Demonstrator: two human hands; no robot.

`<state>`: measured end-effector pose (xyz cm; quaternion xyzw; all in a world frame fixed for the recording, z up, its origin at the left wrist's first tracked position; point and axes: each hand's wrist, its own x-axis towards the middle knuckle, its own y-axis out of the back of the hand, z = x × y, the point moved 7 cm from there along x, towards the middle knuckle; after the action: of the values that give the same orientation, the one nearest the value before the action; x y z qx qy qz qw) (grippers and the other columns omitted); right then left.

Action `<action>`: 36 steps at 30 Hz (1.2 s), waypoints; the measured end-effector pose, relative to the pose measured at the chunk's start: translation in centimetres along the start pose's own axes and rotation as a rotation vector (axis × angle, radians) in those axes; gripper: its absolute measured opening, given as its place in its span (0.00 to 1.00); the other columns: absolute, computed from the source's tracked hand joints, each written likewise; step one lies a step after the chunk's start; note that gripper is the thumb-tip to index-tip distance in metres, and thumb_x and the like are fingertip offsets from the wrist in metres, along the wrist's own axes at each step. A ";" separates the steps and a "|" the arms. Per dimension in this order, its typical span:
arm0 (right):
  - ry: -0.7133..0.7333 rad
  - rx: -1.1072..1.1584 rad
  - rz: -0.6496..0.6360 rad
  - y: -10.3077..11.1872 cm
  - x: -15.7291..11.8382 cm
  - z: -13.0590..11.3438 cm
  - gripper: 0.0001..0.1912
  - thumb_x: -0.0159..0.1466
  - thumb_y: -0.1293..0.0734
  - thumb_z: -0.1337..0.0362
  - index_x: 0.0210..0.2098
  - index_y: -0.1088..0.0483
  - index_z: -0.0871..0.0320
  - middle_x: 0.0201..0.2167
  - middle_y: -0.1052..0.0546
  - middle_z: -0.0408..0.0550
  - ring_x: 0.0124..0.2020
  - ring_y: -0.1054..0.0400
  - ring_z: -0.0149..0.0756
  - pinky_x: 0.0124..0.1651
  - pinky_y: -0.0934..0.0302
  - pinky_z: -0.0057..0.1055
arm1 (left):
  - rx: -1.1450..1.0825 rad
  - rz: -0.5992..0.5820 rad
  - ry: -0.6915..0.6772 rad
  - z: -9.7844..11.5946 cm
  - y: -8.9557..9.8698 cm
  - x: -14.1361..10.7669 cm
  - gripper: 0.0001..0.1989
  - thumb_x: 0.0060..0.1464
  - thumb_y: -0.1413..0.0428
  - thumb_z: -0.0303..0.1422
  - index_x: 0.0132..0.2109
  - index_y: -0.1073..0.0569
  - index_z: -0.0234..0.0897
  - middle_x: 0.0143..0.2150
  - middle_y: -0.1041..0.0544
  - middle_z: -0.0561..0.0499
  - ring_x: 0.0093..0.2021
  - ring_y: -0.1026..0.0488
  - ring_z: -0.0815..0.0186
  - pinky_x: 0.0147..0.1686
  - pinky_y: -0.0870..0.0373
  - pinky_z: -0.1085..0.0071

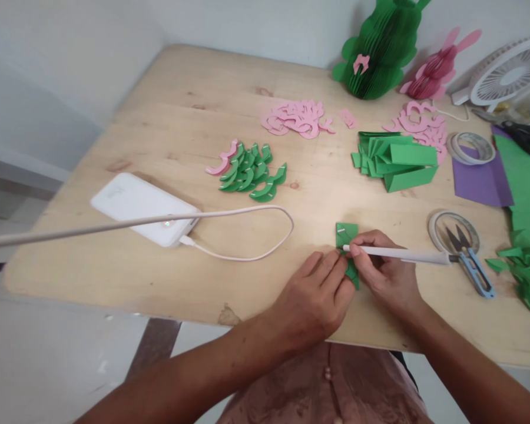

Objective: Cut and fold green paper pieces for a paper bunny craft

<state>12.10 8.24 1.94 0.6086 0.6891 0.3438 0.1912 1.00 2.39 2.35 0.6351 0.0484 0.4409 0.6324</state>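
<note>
A small piece of green paper lies near the table's front edge, with lines and a pale mark on its top part. My left hand rests flat over its lower left side, fingers lying on the paper and table. In my right hand is a white pen, pinched near its tip, which points left and touches or hovers just over the paper. The lower part of the paper is partly hidden by my left fingers.
A white power bank with a cable lies at left. Curved green cutouts, pink cutouts and folded green paper lie beyond my hands. Blue snips overlap a tape roll at right. A fan stands behind.
</note>
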 end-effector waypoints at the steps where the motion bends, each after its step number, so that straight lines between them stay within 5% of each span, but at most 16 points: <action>1: -0.003 -0.004 -0.004 0.0 0.0 0.0 0.05 0.63 0.37 0.62 0.33 0.32 0.55 0.27 0.27 0.43 0.27 0.34 0.32 0.30 0.41 0.30 | -0.001 -0.001 -0.002 0.0 0.0 0.0 0.07 0.60 0.52 0.24 0.40 0.29 0.27 0.49 0.25 0.35 0.54 0.29 0.55 0.54 0.34 0.58; 12: -0.045 0.169 0.082 0.6 0.1 0.1 0.05 0.63 0.37 0.62 0.31 0.33 0.55 0.25 0.27 0.42 0.26 0.32 0.31 0.28 0.37 0.27 | -0.001 0.002 0.003 0.0 0.1 0.1 0.08 0.60 0.53 0.24 0.37 0.29 0.29 0.48 0.24 0.37 0.53 0.28 0.56 0.53 0.33 0.59; 36: 0.031 -0.004 0.049 0.3 0.0 -0.3 0.04 0.62 0.37 0.66 0.31 0.32 0.55 0.24 0.28 0.41 0.22 0.37 0.29 0.27 0.42 0.28 | -0.010 0.018 0.003 -0.1 0.2 0.1 0.07 0.60 0.52 0.24 0.39 0.29 0.28 0.49 0.24 0.36 0.52 0.28 0.56 0.52 0.32 0.59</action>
<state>12.07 8.21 2.37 0.6194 0.6761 0.3594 0.1733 0.92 2.43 2.53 0.6318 0.0416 0.4478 0.6314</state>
